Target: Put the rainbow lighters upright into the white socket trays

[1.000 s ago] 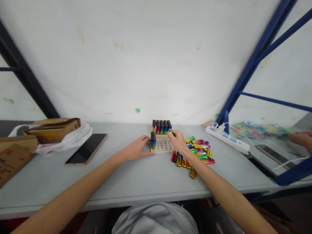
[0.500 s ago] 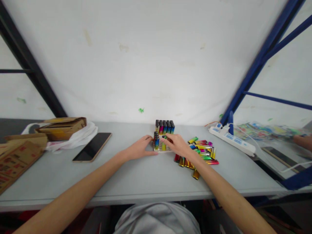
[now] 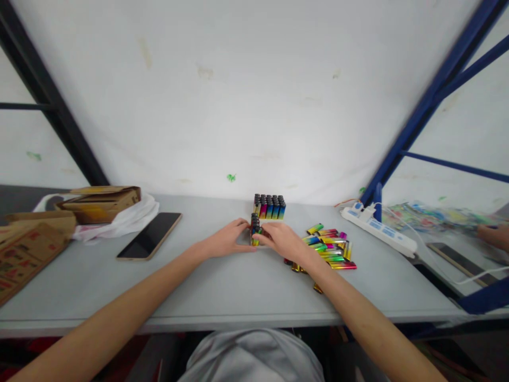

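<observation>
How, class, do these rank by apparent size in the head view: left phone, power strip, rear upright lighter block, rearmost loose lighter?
1. Left phone and power strip: too alike to rank
2. Rear upright lighter block
3. Rearmost loose lighter

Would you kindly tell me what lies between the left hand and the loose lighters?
In the head view, the front upright lighters and the right hand are between them.

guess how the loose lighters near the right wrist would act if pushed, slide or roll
The loose lighters would probably slide rather than roll far, since their shiny cases look smooth and somewhat flattened. They may nudge one another out of place, as several overlap at different angles. They look stiff, judging by their straight sides.
</observation>
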Motion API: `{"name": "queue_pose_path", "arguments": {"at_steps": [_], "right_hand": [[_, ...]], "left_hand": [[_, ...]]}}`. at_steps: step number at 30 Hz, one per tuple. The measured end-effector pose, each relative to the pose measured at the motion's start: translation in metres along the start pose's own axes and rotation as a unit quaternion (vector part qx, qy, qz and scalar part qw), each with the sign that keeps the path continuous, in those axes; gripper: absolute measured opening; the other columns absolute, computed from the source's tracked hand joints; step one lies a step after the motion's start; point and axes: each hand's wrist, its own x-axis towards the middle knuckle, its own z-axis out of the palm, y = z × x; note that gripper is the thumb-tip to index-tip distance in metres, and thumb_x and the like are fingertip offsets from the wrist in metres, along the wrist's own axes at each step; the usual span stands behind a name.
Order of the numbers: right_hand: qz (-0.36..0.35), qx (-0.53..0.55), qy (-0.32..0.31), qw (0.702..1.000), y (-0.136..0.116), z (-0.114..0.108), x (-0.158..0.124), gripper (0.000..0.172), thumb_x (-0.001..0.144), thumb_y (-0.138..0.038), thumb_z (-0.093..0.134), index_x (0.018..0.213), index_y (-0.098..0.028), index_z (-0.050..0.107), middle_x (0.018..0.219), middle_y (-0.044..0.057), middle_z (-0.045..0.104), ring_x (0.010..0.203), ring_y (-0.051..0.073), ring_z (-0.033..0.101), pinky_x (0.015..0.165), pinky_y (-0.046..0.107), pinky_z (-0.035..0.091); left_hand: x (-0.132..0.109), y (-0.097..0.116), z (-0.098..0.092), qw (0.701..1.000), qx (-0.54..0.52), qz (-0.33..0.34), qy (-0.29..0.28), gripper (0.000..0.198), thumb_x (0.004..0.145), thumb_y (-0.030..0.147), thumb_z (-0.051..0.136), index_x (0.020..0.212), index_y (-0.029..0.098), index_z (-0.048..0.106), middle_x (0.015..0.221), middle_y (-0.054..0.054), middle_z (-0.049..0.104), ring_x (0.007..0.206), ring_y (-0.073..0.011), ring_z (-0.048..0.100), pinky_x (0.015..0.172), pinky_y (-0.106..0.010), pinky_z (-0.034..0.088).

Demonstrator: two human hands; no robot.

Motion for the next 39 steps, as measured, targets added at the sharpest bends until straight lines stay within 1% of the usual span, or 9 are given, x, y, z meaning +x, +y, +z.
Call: {"name": "queue_pose_path", "arguments": {"at_steps": [7, 10, 13, 16, 19, 23, 28, 33, 39], "right_hand": [[0.018, -0.016, -0.005, 1.0, 0.015, -0.026, -0.002, 0.047, 0.109, -0.055, 0.045, 0.088, -0.02, 0.068, 0.081, 0.004, 0.07, 0.073, 0.018, 0.059, 0.07, 0.028, 0.038], [0.111, -0.075, 0.036, 0.99, 0.052, -0.053, -0.014, 0.039, 0.11, -0.046, 0.046, 0.099, -0.018, 0.07, 0.092, 0.007, 0.075, 0.083, 0.02, 0.064, 0.079, 0.029, 0.042], [0.268, -0.177, 0.036, 0.946, 0.09, -0.077, -0.03, 0.028, 0.107, -0.036, 0.054, 0.112, -0.014, 0.072, 0.106, 0.015, 0.077, 0.1, 0.025, 0.069, 0.091, 0.032, 0.045], [0.391, -0.231, 0.029, 0.89, 0.112, -0.087, -0.042, 0.041, 0.105, -0.046, 0.058, 0.12, -0.011, 0.072, 0.114, 0.022, 0.076, 0.111, 0.032, 0.07, 0.095, 0.038, 0.047], [0.437, -0.227, -0.015, 0.87, 0.115, -0.083, -0.044, 0.054, 0.101, -0.06, 0.058, 0.121, -0.012, 0.073, 0.119, 0.024, 0.075, 0.114, 0.036, 0.07, 0.095, 0.043, 0.049], [0.423, -0.221, -0.053, 0.877, 0.111, -0.065, -0.037, 0.047, 0.098, -0.053, 0.062, 0.124, -0.014, 0.072, 0.123, 0.023, 0.074, 0.115, 0.037, 0.07, 0.096, 0.046, 0.049], [0.339, -0.158, 0.013, 0.928, 0.113, -0.05, -0.024, 0.033, 0.095, -0.026, 0.063, 0.124, -0.013, 0.069, 0.115, 0.018, 0.077, 0.109, 0.028, 0.069, 0.094, 0.035, 0.048], [0.244, 0.008, 0.078, 0.967, 0.106, -0.041, -0.013, 0.027, 0.101, -0.04, 0.051, 0.094, -0.017, 0.065, 0.081, 0.005, 0.07, 0.084, 0.021, 0.066, 0.086, 0.033, 0.05], [0.229, 0.39, 0.104, 0.886, 0.073, -0.026, -0.003, 0.052, 0.086, -0.075, 0.059, 0.094, -0.024, 0.052, 0.062, -0.011, 0.037, 0.05, 0.01, 0.034, 0.049, 0.022, 0.032]], "left_hand": [[0.001, -0.002, 0.0, 1.0, 0.002, -0.002, 0.003, 0.067, 0.084, 0.069, 0.073, 0.128, 0.018, 0.065, 0.135, -0.015, 0.063, 0.125, -0.0341, 0.063, 0.114, -0.045, 0.048], [0.002, -0.002, -0.001, 1.0, 0.011, -0.005, -0.004, 0.069, 0.084, 0.07, 0.072, 0.129, 0.018, 0.065, 0.137, -0.016, 0.063, 0.127, -0.0342, 0.062, 0.116, -0.045, 0.047], [0.002, -0.001, -0.001, 1.0, 0.01, -0.007, -0.001, 0.069, 0.084, 0.07, 0.072, 0.128, 0.018, 0.066, 0.137, -0.016, 0.063, 0.127, -0.0345, 0.063, 0.117, -0.046, 0.048], [0.002, 0.0, -0.002, 1.0, 0.0, -0.009, 0.008, 0.068, 0.081, 0.07, 0.074, 0.126, 0.018, 0.067, 0.136, -0.016, 0.065, 0.126, -0.0361, 0.064, 0.116, -0.047, 0.049], [0.002, 0.001, -0.002, 1.0, -0.002, -0.01, 0.008, 0.069, 0.081, 0.071, 0.073, 0.125, 0.018, 0.067, 0.135, -0.016, 0.066, 0.125, -0.0371, 0.064, 0.115, -0.047, 0.049], [0.002, 0.0, -0.002, 1.0, 0.0, -0.01, 0.004, 0.069, 0.082, 0.071, 0.072, 0.126, 0.018, 0.067, 0.135, -0.016, 0.065, 0.126, -0.0361, 0.064, 0.115, -0.047, 0.049], [0.002, -0.001, 0.001, 1.0, -0.001, -0.007, 0.014, 0.069, 0.081, 0.072, 0.072, 0.124, 0.02, 0.066, 0.134, -0.015, 0.065, 0.124, -0.0354, 0.064, 0.113, -0.047, 0.05], [0.004, 0.002, 0.009, 0.998, 0.021, -0.039, 0.037, 0.067, 0.078, 0.074, 0.074, 0.117, 0.02, 0.067, 0.127, -0.016, 0.066, 0.118, -0.0364, 0.065, 0.108, -0.048, 0.053], [0.005, 0.004, 0.008, 0.999, -0.002, -0.035, 0.042, 0.067, 0.076, 0.071, 0.076, 0.117, 0.019, 0.068, 0.127, -0.015, 0.066, 0.117, -0.0353, 0.065, 0.111, -0.049, 0.051]]}}
